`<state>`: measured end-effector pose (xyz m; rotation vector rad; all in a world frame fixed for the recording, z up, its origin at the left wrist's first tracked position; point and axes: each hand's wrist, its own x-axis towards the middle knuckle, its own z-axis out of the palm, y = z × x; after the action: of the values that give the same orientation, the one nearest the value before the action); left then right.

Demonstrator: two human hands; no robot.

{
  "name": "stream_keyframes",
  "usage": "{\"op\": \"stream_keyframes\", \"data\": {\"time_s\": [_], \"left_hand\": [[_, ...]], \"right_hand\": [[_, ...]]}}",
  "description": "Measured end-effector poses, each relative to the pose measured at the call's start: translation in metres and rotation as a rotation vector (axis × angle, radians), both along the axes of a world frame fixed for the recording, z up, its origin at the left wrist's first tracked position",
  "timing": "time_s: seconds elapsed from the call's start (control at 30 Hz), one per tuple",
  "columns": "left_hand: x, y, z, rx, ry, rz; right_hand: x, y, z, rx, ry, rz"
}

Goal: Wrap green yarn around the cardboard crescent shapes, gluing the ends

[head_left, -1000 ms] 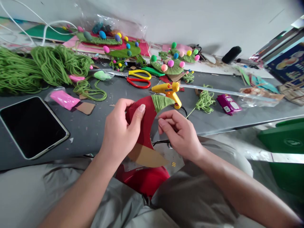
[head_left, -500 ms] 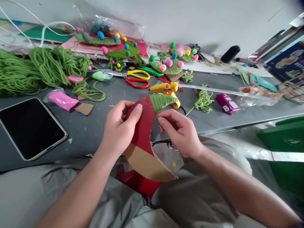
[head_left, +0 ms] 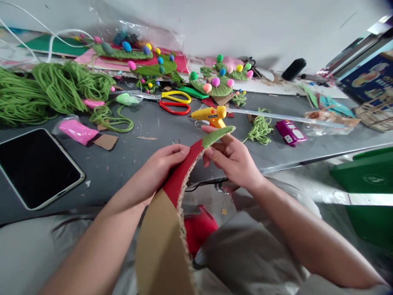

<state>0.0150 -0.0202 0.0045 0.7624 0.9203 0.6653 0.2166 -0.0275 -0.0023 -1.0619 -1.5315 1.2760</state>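
Note:
A curved, crescent-like piece of corrugated cardboard [head_left: 162,233], partly red and partly brown, is held over my lap. Green yarn [head_left: 218,136] is wound around its far tip. My left hand [head_left: 167,164] is closed on the red section, thumb on top and fingers underneath. Beside the wound tip, my right hand [head_left: 235,157] pinches near the edge where the yarn ends; whether a strand is between its fingertips I cannot make out. The cardboard is tilted so that its ragged inner edge faces up. Just beyond the tip lies a yellow hot glue gun [head_left: 210,114].
Scissors [head_left: 175,102] with red and yellow handles lie behind the glue gun. Thick green yarn hanks [head_left: 70,86] and a tablet [head_left: 39,168] are at left. A small yarn bundle [head_left: 260,129] and a purple packet [head_left: 291,132] lie at right. Pompom-decorated green pieces [head_left: 217,84] stand at the back.
The cardboard has been tipped, its brown end swinging down toward me and its inner edge turning up. My left hand has rolled and lowered; my right hand's fingers now reach behind the green tip.

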Motion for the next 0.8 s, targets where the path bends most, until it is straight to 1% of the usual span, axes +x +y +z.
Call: {"op": "stream_keyframes", "data": {"time_s": [0.1,0.17,0.2,0.33,0.4,0.47,0.5,0.53,0.6,0.63,0.67,0.7,0.77,0.8], "left_hand": [[-0.006,0.0,-0.004,-0.105,-0.158,-0.168],[-0.009,0.0,-0.008,-0.081,-0.246,-0.242],[-0.01,-0.001,-0.009,-0.049,-0.254,-0.245],[-0.002,0.0,-0.009,0.02,-0.211,-0.081],[0.002,0.0,-0.007,0.064,-0.229,0.027],[0.004,-0.002,-0.005,0.146,-0.253,0.152],[0.003,-0.003,-0.005,0.19,-0.27,0.185],[0.002,-0.004,-0.004,0.229,-0.291,0.18],[0.0,-0.007,-0.003,0.292,-0.318,0.077],[0.0,-0.009,-0.003,0.321,-0.301,0.034],[0.001,-0.01,-0.003,0.349,-0.26,0.03],[0.003,-0.011,-0.003,0.369,-0.185,0.066],[0.008,-0.011,-0.005,0.407,-0.021,0.259],[0.01,-0.011,-0.005,0.426,0.053,0.33]], "right_hand": [[0.005,0.004,0.003,0.05,-0.008,-0.056],[0.008,0.006,0.006,0.063,-0.068,-0.127],[0.009,0.007,0.007,0.062,-0.103,-0.165],[0.011,0.008,0.01,0.054,-0.157,-0.258],[0.011,0.008,0.01,0.03,-0.145,-0.263],[0.01,0.009,0.009,0.006,-0.126,-0.249],[0.01,0.009,0.009,0.001,-0.115,-0.238],[0.01,0.009,0.009,0.0,-0.108,-0.23],[0.011,0.008,0.009,0.004,-0.111,-0.234],[0.011,0.008,0.009,0.01,-0.122,-0.244],[0.012,0.009,0.009,0.016,-0.141,-0.253],[0.012,0.009,0.009,0.02,-0.165,-0.256],[0.012,0.01,0.007,0.009,-0.212,-0.242],[0.012,0.01,0.006,-0.01,-0.23,-0.231]]}}
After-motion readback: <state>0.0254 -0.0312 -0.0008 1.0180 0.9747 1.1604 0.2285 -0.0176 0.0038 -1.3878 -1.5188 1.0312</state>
